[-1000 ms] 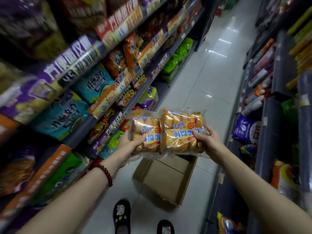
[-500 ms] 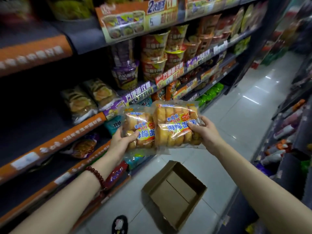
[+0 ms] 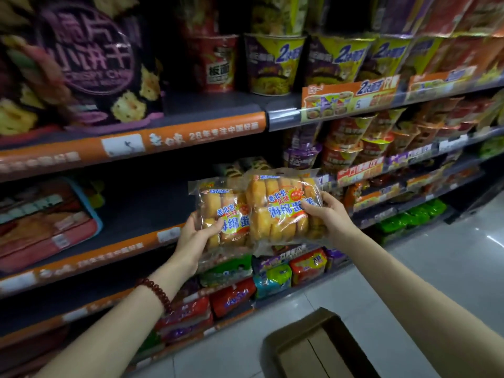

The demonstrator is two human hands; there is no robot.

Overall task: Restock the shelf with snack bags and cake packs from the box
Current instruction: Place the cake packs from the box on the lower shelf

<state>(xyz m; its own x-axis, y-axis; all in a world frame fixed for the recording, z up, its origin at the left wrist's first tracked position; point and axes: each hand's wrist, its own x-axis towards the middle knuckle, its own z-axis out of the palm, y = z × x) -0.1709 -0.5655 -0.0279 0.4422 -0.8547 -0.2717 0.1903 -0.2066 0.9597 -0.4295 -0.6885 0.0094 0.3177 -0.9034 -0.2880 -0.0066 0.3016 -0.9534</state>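
Two clear packs of golden sponge cakes are held up side by side in front of the shelves. My left hand [image 3: 197, 236] grips the left cake pack [image 3: 226, 214] from below, thumb on its front. My right hand [image 3: 328, 218] grips the right cake pack [image 3: 281, 211] at its right edge; this pack overlaps the left one. Both packs hover just in front of a dark, mostly bare stretch of the middle shelf [image 3: 152, 214]. The brown cardboard box [image 3: 313, 347] sits open on the floor below, and its visible inside looks bare.
Cup noodles [image 3: 275, 64] fill the upper shelf and a large purple chip bag [image 3: 81, 64] stands at top left. A red and blue flat pack [image 3: 46, 219] lies left on the middle shelf. Noodle bags [image 3: 272, 274] line the lower shelves. Pale tiled floor [image 3: 450, 268] runs right.
My view has turned left and up from the aisle to face the shelves. Both hands have carried the two cake packs up and toward the bare middle shelf. The box now sits lower right.
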